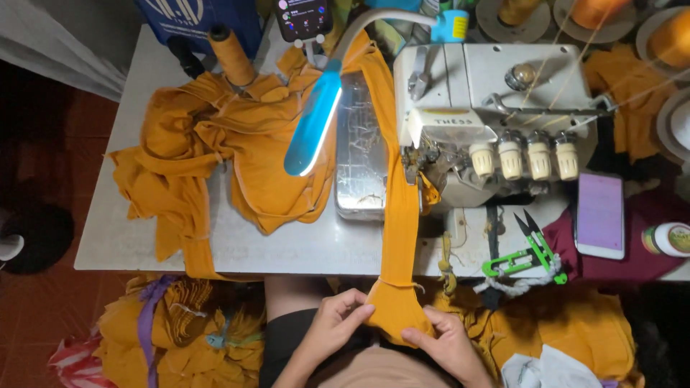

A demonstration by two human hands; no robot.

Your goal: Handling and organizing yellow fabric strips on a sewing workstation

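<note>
Both hands, left (336,321) and right (444,343), pinched on the near end of a long mustard-yellow fabric strip (399,215) at lower centre; strip running straight up-frame across the desk (287,248) toward the cream overlock sewing machine (489,108).

- I see a long mustard-yellow fabric strip (399,215), ribbed and flat, running from under the sewing machine's foot straight down across the table edge.
- Its near end is folded into a rounded, doubled-over pocket that hangs off the table, pinched on both sides.
</note>
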